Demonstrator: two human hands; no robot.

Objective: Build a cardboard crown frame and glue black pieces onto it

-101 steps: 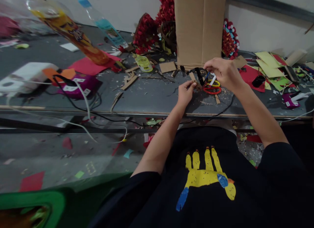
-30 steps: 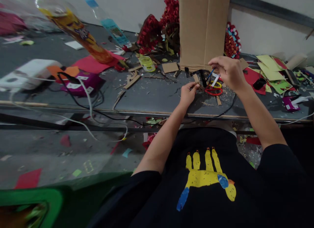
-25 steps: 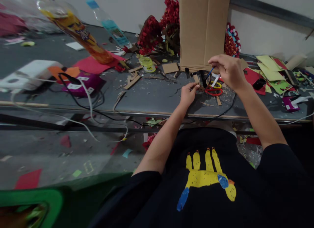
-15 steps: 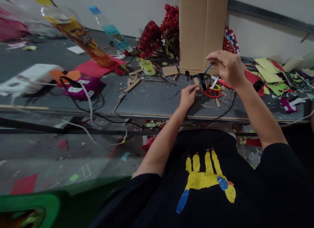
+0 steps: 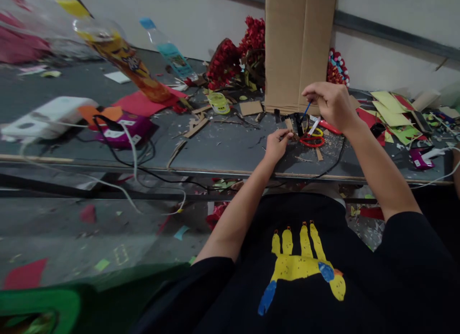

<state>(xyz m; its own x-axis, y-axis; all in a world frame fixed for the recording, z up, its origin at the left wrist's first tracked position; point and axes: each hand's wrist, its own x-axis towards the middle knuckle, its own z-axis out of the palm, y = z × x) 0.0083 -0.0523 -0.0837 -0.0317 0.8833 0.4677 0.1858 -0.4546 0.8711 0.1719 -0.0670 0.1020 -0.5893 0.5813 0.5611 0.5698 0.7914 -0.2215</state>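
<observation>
My right hand (image 5: 332, 104) is raised above the table, its fingers closed in a pinch on a thin blue stick (image 5: 307, 108). The stick slants down to a small black object (image 5: 297, 124), and I cannot tell whether its tip touches. Lower and to the left, my left hand (image 5: 276, 146) is closed, thumb and fingertips pinching a small, thin brown piece (image 5: 286, 134) whose kind is unclear. Scissors with red and yellow handles (image 5: 312, 141) lie just right of these fingertips. Cardboard scraps (image 5: 319, 154) are scattered around both hands.
A tall cardboard sheet (image 5: 300, 46) stands behind my hands. Leftward are a small yellow-labelled jar (image 5: 219, 103), an orange drink bottle (image 5: 138, 70), a blue-capped bottle (image 5: 172, 53) and a white power strip (image 5: 46, 117). A black cable (image 5: 332, 162) crosses the table edge. Coloured paper (image 5: 390, 113) lies right.
The view has shifted slightly, so the table's left side appears farther right. The blue stick is now steeper, its lower end a little lower and farther right. Both hands keep their pinches.
</observation>
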